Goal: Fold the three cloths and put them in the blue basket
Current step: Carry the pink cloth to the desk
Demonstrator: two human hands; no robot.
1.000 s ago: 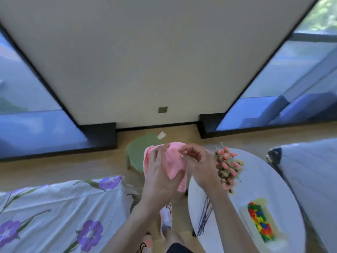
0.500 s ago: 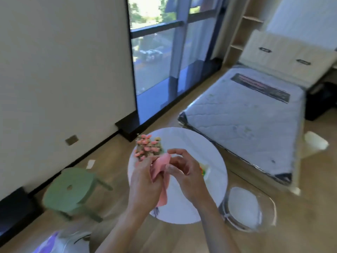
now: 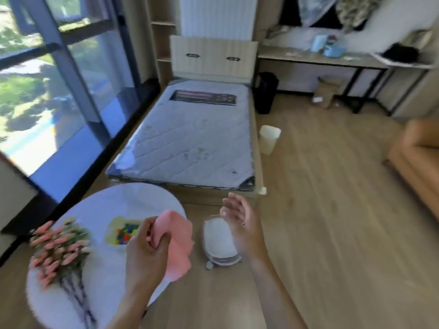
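left hand (image 3: 148,252) grips the pink cloth (image 3: 177,243), fingers curled round its folded top, over the edge of the round white table (image 3: 114,200); right hand (image 3: 240,218) apart from it, fingers loose, holding nothing, above a clear chair (image 3: 218,243) on the floor; frame blurred

The right hand (image 3: 240,217) lets go of the pink cloth (image 3: 179,243) and now sits apart from it, fingers relaxed, above a white tub (image 3: 217,238) on the floor. Only the left hand (image 3: 147,252) grips the cloth now, bunched by the table (image 3: 114,203) edge. The person's head swings right, bringing the whole bed (image 3: 197,138) into sight.
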